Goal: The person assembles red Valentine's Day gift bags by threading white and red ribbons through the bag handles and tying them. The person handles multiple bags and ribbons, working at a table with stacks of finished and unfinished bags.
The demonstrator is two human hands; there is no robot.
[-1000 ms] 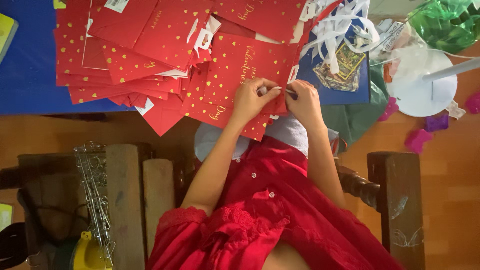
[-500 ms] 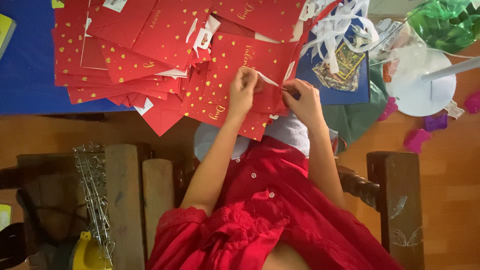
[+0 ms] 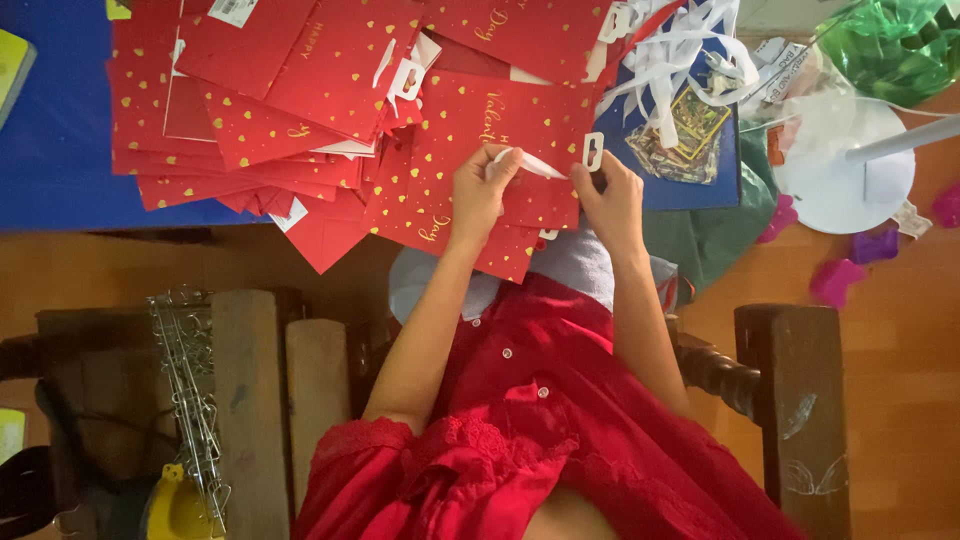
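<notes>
A flat red paper bag (image 3: pixel 470 130) with gold hearts lies on top of a fanned pile of similar red bags (image 3: pixel 250 110). My left hand (image 3: pixel 482 192) pinches one end of a thin white strip (image 3: pixel 528 163) above the bag. The strip's other end is pinched by my right hand (image 3: pixel 610 200), just below a small white hang tab (image 3: pixel 592 150) on the bag. The strip is stretched between the two hands, and both forearms reach out from red sleeves.
The bags lie on a blue surface (image 3: pixel 50 130). Loose white ribbons (image 3: pixel 680 50) and a dark blue bag (image 3: pixel 690 140) sit to the right, beside a white round stand base (image 3: pixel 840 170). Green plastic (image 3: pixel 890 40) is at the top right. Wooden chair parts (image 3: pixel 790 400) flank me.
My hands were together on the bag's edge. They have drawn apart, and the white strip now shows stretched between them.
</notes>
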